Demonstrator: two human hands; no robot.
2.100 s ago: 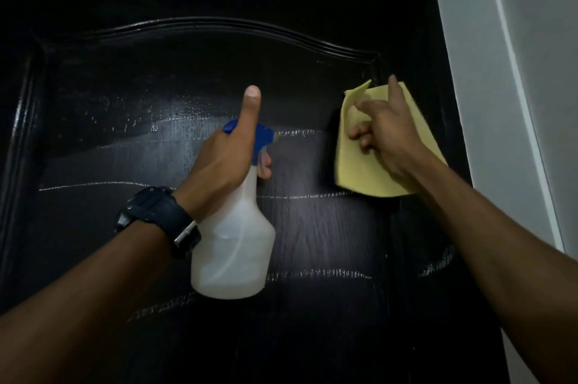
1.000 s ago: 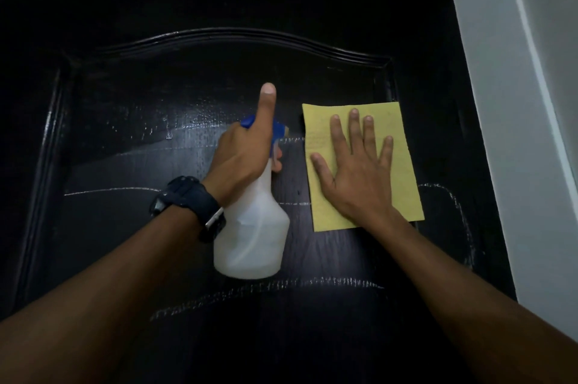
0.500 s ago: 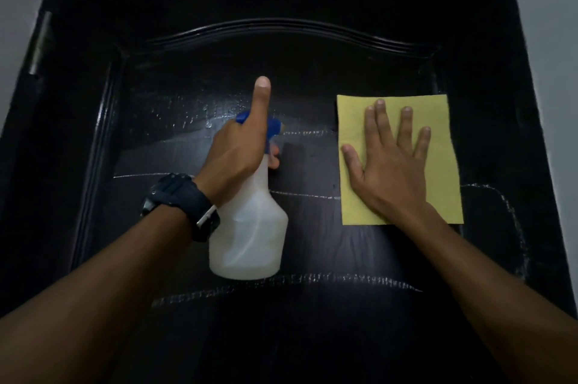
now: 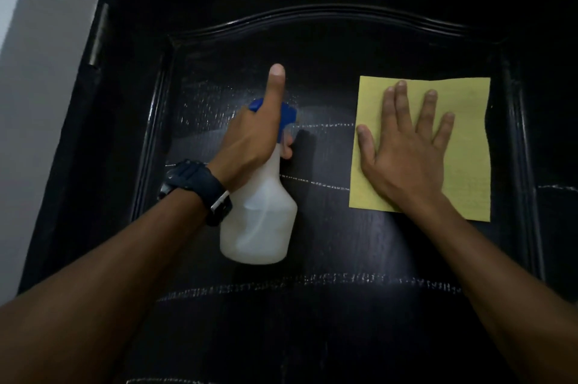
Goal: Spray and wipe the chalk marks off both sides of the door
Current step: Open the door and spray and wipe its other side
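Against the black door (image 4: 328, 227), right hand (image 4: 403, 161) presses the yellow cloth (image 4: 469, 171) flat (fingers spread), left hand (image 4: 250, 142) grips the spray bottle (image 4: 259, 227).

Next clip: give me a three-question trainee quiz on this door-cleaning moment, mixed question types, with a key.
1. True or false: the right hand lies flat, fingers spread, on the yellow cloth.
2. The left hand grips: A) chalk B) the spray bottle C) a sponge
3. Fill in: chalk lines remain on the black ___.

Key: 1 true; 2 B; 3 door.
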